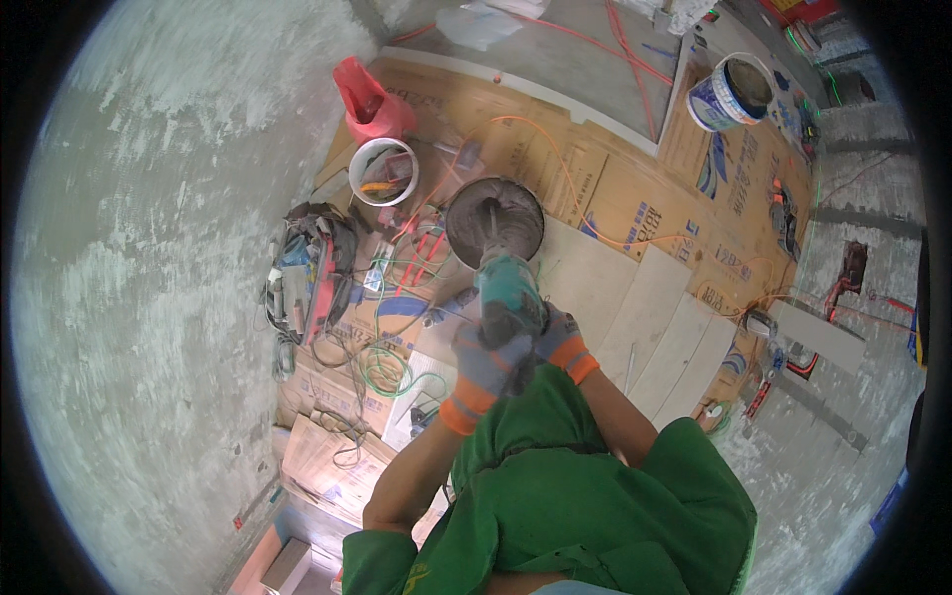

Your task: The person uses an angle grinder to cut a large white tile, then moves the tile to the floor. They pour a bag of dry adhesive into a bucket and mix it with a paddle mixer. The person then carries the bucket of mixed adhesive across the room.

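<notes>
Both hands, in grey gloves with orange cuffs, are closed around a teal power mixer (pixel 508 288) in front of my body. My left hand (pixel 483 369) wraps its rear part on the left. On the other side my right hand (pixel 563 340) grips it, the fingers partly hidden behind the tool. The mixer's shaft points away from me into a round bucket (pixel 449 236) of wet grey mortar (pixel 518 210). Ridges swirl across the mortar around the shaft, and the paddle end is hidden in it.
Left of the bucket stand a white pail (pixel 358 177) with tools and a red jug (pixel 369 104). A tool bag (pixel 322 263) and tangled cables (pixel 385 369) lie nearer. Long pale tiles (pixel 650 312) rest at right on printed cardboard (pixel 625 203). Another mortar bucket (pixel 709 107) stands far right.
</notes>
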`<state>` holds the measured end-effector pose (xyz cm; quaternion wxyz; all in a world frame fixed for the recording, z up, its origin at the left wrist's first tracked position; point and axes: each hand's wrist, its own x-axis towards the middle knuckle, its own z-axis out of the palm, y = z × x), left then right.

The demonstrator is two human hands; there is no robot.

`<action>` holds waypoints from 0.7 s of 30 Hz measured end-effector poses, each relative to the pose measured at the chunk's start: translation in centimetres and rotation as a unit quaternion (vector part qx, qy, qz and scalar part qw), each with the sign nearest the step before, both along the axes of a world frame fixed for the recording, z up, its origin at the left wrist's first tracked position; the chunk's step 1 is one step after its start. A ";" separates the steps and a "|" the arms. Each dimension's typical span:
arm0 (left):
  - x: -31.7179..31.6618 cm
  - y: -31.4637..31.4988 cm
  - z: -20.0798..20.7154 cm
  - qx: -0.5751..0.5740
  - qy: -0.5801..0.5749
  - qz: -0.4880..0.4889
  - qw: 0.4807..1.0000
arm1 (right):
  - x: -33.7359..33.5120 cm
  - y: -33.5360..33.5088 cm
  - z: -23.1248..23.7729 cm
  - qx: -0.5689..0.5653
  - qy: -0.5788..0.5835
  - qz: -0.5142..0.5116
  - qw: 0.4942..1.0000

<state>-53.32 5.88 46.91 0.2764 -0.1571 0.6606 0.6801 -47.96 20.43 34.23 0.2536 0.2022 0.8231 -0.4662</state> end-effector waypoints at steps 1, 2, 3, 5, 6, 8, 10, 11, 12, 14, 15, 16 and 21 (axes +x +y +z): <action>0.0 0.0 -0.1 0.025 0.005 0.003 1.000 | 0.1 0.0 0.0 -0.001 0.005 -0.005 1.000; 0.0 0.1 -0.2 0.037 -0.006 -0.005 0.999 | 0.2 0.1 0.0 0.000 0.003 -0.012 1.000; 0.0 0.2 -0.3 0.048 -0.017 -0.014 0.999 | 0.3 0.1 0.0 -0.001 0.013 -0.011 1.000; -0.1 0.4 -0.3 0.026 0.009 -0.019 0.999 | 0.3 0.2 0.2 -0.002 0.021 -0.016 1.000; -0.2 0.6 -0.3 0.012 0.016 -0.028 0.999 | 0.2 0.3 0.4 -0.001 0.022 -0.016 1.000; -0.3 0.9 0.0 0.057 -0.008 -0.014 0.998 | 0.2 0.5 0.9 -0.002 0.016 -0.023 1.000; -0.5 1.3 0.4 0.076 -0.044 -0.014 0.996 | 0.1 0.7 1.4 -0.028 0.017 -0.039 0.999; -0.5 1.4 0.6 0.074 -0.064 -0.017 0.995 | 0.1 0.7 1.6 -0.041 0.013 -0.050 0.998; -0.7 1.6 0.8 0.074 -0.090 -0.026 0.993 | 0.0 0.9 1.8 -0.050 0.017 -0.051 0.997; -1.0 1.9 1.1 0.048 -0.017 -0.037 0.998 | -0.1 1.0 2.1 -0.071 0.021 -0.058 0.996; -1.1 2.0 1.3 0.028 0.010 -0.047 0.998 | -0.2 1.0 2.2 -0.064 0.022 -0.049 0.997; -1.2 2.2 1.4 0.030 0.022 -0.052 0.998 | -0.3 1.1 2.2 -0.056 0.024 -0.038 0.997; -1.2 2.2 1.4 0.011 0.008 -0.069 0.998 | -0.5 1.1 2.9 -0.025 0.015 -0.045 0.999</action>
